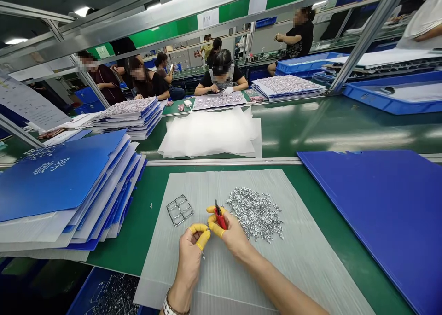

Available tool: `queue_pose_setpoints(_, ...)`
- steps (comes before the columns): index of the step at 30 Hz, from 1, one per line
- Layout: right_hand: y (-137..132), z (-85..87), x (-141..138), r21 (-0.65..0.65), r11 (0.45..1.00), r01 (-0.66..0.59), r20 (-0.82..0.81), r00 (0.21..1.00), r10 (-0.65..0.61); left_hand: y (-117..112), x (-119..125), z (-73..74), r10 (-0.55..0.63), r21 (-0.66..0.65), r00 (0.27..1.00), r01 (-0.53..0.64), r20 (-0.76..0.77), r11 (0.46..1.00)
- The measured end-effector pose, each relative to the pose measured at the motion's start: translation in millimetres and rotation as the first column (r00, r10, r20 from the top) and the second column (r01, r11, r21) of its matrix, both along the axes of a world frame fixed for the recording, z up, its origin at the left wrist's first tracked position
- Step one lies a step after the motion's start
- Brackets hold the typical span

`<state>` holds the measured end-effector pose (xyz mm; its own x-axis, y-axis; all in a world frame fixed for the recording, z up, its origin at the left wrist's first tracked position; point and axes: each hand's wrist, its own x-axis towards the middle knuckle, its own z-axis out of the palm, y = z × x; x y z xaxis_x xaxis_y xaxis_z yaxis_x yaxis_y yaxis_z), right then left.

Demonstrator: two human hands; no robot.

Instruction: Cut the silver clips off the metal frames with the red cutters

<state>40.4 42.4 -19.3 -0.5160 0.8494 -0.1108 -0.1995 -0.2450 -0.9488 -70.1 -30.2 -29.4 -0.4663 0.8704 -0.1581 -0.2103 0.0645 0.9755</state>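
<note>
My left hand, with yellow finger cots on its fingertips, pinches a small shiny metal part; its exact shape is too small to make out. My right hand, also in yellow finger cots, holds red-handled nippers with the dark jaws pointing up and away. The two hands meet at the fingertips around the small part. To their upper left lies a square sprue frame with little parts inside it. A heap of loose silvery parts is spread just beyond my right hand. Another tiny piece shows below my left fingertips.
A translucent sheet covers the green bench. Stacked blue folders stand left, a blue board right. White sheets lie across the rail. A bin of dark sprues sits below left. Several people work beyond.
</note>
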Motion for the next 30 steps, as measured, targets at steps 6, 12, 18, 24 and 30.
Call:
queue_pose_setpoints(6, 0.8, -5.7, 1.6, 0.177, 0.984, -0.025, 0.065, 0.998, 0.014, 2.3, -9.5, 8.7, 0.039, 0.006, 0.999, -0.039, -0.029, 0.999)
queue_pose_setpoints(12, 3.3, -6.8, -0.7, 0.111, 0.993, -0.043, 0.051, 0.998, 0.038, 7.5, -7.4, 5.4, 0.046, -0.023, 0.999, -0.046, 0.019, 0.999)
queue_pose_setpoints(18, 2.5, -2.8, 1.2, 0.075, 0.996, -0.044, 0.054, 0.998, 0.040, 7.4, -4.5, 4.4, 0.065, -0.023, 0.997, -0.064, 0.045, 0.998)
queue_pose_setpoints(24, 2.4, -1.3, -0.1, 0.073, 0.995, -0.064, 0.054, 0.997, 0.060, 6.1, -4.3, 4.7, 0.092, -0.023, 0.992, -0.090, 0.082, 0.996)
queue_pose_setpoints(30, 3.7, -4.4, -0.8, 0.155, 0.985, -0.070, 0.144, 0.988, 0.047, 7.1, -3.6, 3.9, 0.100, -0.023, 0.990, -0.098, 0.096, 0.995)
